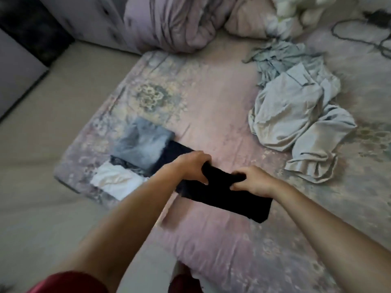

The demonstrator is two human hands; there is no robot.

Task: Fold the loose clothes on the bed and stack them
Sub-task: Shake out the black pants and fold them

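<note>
A black garment [228, 197], folded into a long band, lies on the pink floral bed [211, 106]. My left hand [190, 166] grips its upper left end and my right hand [251, 181] grips the upper edge near the middle. Just left of it lie folded clothes: a faded blue denim piece [141, 142] on a dark navy piece [175, 152], and a white folded piece [115, 179] near the bed's corner. A heap of loose pale grey-blue clothes [296, 115] lies to the right.
A rumpled lilac duvet [173, 24] and a white bundle [296, 11] fill the head of the bed. A dark cable [359, 28] lies at the far right. The beige floor [42, 123] runs along the bed's left edge.
</note>
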